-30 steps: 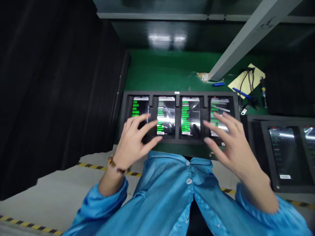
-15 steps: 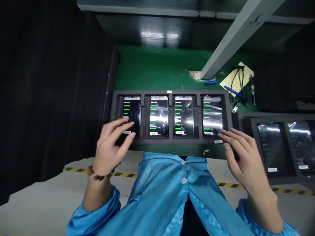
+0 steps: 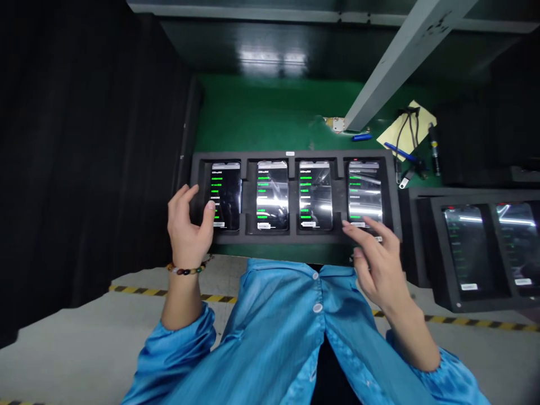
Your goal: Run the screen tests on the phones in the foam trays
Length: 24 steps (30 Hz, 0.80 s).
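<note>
Several smartphones lie lit in the pockets of a dark foam tray (image 3: 291,238), their screens showing green and white text lines. My left hand (image 3: 189,228), fingers apart, is at the tray's left end; its thumb is over the left edge of the leftmost phone (image 3: 231,197), and whether it touches the glass I cannot tell. Over the lower end of the rightmost phone (image 3: 365,183) hovers my right hand (image 3: 379,264), fingers spread and holding nothing. Between them are two middle phones, one left of centre (image 3: 273,188) and one right of centre (image 3: 316,188), both uncovered.
A second dark tray (image 3: 487,301) with phones stands at the right. Behind, on the green tabletop (image 3: 253,112), are a grey post (image 3: 392,67), a blue cap-like piece (image 3: 361,137), yellow paper (image 3: 392,135), a black cable (image 3: 405,126), a blue pen (image 3: 399,151) and a black marker-like tube (image 3: 434,149).
My right hand has moved left from the tray's right corner to the rightmost phone's lower end. My left hand has shifted slightly left and up, uncovering more of the leftmost screen.
</note>
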{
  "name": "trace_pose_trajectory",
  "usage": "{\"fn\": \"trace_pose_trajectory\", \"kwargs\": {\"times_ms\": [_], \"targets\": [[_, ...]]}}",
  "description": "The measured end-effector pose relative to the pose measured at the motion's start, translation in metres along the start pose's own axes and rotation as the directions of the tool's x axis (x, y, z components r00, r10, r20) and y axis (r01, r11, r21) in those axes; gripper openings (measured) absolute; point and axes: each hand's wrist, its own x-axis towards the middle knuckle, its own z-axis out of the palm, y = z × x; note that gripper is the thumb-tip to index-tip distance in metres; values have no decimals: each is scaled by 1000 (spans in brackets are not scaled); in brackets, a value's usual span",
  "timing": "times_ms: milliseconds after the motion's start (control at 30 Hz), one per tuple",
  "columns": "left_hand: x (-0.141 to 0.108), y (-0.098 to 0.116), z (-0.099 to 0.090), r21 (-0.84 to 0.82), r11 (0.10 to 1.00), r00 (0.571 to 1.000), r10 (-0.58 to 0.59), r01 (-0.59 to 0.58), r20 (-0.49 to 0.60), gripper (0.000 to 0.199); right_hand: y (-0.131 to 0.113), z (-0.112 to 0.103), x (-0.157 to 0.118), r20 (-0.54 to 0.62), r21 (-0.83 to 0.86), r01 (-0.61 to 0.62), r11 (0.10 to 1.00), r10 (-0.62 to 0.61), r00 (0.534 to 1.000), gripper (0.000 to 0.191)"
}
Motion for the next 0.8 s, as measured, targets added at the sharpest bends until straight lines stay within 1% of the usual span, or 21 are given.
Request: {"fn": "trace_pose_trajectory", "kwargs": {"times_ms": [67,133,300,367,433,500,567,667,800], "targets": [[-2,-5,1,-22,1000,1000,-17,17,8,56,-9,9,7,52,31,58,998,-59,997,63],[-4,-10,1,-43,998,999,-44,45,22,59,-15,17,10,85,33,75,997,-78,993,65],[-10,-21,0,-116,986,991,-112,120,74,61,-27,28,19,61,41,74,996,-76,995,71],[-11,-25,-1,-161,978,989,-121,134,90,62,-36,35,27,75,61,114,992,-119,990,73],[-12,-30,-1,-210,966,986,-128,148,106,62,-47,44,38,115,86,173,981,-182,976,72],[-14,-33,-1,-235,960,984,-129,155,122,63,-57,53,48,153,100,225,969,-239,959,70],[-18,-34,-1,-241,959,983,-121,151,135,63,-63,59,54,176,94,257,962,-270,947,68],[-23,-36,-3,-242,960,982,-103,139,158,64,-64,61,57,159,104,265,958,-279,947,68],[-26,-37,-4,-242,964,984,-65,105,168,69,-55,53,52,80,144,239,960,-252,964,68]]}}
